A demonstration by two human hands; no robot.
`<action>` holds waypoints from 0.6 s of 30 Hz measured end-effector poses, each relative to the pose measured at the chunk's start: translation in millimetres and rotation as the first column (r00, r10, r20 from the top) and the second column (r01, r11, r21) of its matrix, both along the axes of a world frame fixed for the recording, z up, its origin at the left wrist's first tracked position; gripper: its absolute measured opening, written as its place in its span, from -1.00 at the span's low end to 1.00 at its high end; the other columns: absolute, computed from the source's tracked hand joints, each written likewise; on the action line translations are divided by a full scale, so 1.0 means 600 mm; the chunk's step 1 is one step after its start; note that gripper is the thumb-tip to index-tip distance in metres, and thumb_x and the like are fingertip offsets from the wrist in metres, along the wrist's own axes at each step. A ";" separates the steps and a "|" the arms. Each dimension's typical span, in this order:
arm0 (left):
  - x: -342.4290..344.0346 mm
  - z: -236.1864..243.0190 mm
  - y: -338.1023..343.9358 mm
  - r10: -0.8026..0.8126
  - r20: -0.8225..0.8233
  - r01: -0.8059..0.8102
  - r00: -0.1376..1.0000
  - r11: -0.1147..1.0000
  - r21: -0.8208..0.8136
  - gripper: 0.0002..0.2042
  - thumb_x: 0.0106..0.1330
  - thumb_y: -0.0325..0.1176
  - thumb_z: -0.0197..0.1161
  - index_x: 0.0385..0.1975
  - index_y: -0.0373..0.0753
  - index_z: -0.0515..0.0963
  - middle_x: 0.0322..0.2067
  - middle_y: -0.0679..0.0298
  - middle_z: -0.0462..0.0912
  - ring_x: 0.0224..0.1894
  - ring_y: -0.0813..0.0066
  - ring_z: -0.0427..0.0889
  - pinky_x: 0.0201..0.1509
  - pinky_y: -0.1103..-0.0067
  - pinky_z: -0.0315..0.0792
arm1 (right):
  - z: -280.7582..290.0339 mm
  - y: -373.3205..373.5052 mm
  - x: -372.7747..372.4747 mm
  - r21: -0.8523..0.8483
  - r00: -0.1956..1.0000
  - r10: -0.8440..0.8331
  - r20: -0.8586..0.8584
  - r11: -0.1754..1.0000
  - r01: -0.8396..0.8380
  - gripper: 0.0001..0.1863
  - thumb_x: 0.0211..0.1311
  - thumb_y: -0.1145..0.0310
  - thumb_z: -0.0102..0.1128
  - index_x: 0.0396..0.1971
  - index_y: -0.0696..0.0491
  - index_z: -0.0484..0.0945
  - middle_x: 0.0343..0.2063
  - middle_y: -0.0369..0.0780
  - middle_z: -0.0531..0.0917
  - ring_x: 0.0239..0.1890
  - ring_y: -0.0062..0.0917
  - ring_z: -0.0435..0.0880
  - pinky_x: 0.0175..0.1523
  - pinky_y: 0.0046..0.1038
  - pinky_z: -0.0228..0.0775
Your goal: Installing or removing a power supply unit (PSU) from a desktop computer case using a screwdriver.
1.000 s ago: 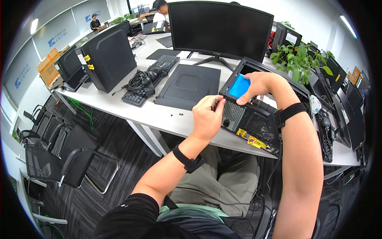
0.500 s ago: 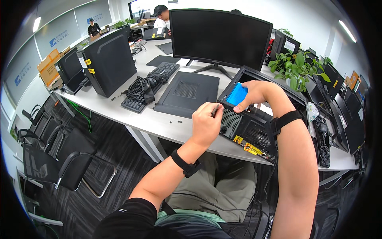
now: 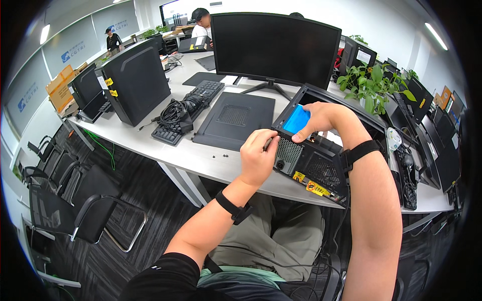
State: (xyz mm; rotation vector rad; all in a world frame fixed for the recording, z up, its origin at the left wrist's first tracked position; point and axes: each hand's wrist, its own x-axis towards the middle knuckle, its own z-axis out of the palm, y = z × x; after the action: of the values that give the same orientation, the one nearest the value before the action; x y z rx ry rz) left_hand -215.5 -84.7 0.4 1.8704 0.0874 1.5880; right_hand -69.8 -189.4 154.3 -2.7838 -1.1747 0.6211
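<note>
Apparent fastening or unfastening on an open computer case [image 3: 324,170], right of centre on the desk [image 3: 196,159]: left hand [image 3: 257,155] pinching a small dark piece [image 3: 268,144] at its corner, right hand [image 3: 327,120] spread over a blue part [image 3: 296,119], the next move likely needing a steady brace

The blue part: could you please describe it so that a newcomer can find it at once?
Find the large monitor, then the open black case in front of its right side. At the case's left end, partly under the right hand, is the blue part. Its bright blue surface sets it apart from the black case and the grey mesh next to it.
</note>
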 end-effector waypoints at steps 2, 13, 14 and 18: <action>-0.002 0.004 0.002 -0.017 -0.024 0.016 1.000 0.999 -0.031 -0.89 0.16 -0.60 0.36 -0.33 -0.36 0.61 -0.37 0.14 0.67 -0.41 0.28 0.66 -0.37 0.50 0.53 | -0.001 0.003 0.001 0.015 1.000 0.010 -0.022 1.000 -0.009 0.34 -0.53 -0.22 0.67 0.33 0.22 0.28 0.18 0.10 0.51 0.05 -0.10 0.65 0.09 -0.17 0.53; -0.004 0.007 -0.001 -0.067 -0.107 0.052 0.992 0.990 -0.133 -0.90 0.18 -0.51 0.42 -0.36 -0.39 0.67 -0.48 0.23 0.67 -0.57 0.60 0.53 -0.48 0.63 0.40 | -0.008 0.004 0.008 0.036 1.000 0.007 -0.010 0.999 -0.007 0.45 -0.54 -0.16 0.69 0.43 0.23 0.11 0.24 0.13 0.43 -0.07 -0.11 0.73 -0.01 -0.17 0.61; -0.003 0.005 0.000 -0.064 -0.093 0.051 0.994 0.990 -0.133 -0.90 0.18 -0.51 0.42 -0.36 -0.39 0.67 -0.48 0.23 0.67 -0.57 0.60 0.53 -0.48 0.63 0.40 | -0.007 0.004 0.008 0.016 1.000 0.001 -0.008 1.000 -0.001 0.46 -0.54 -0.17 0.69 0.43 0.21 0.11 0.25 0.13 0.43 -0.08 -0.11 0.74 0.02 -0.14 0.59; 0.001 0.000 0.004 0.006 -0.058 -0.008 0.998 1.000 -0.023 -0.90 0.17 -0.55 0.39 -0.34 -0.38 0.66 -0.43 0.18 0.68 -0.54 0.48 0.57 -0.45 0.59 0.44 | -0.004 0.004 0.005 -0.018 1.000 -0.010 0.010 1.000 0.010 0.47 -0.55 -0.21 0.67 0.45 0.17 0.10 0.26 0.13 0.42 -0.10 -0.11 0.75 0.10 -0.06 0.53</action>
State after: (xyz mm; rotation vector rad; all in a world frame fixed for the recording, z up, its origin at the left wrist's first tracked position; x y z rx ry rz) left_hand -214.9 -82.6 0.4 1.9004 0.1374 1.5312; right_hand -66.9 -187.1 152.2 -2.8088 -1.1626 0.6213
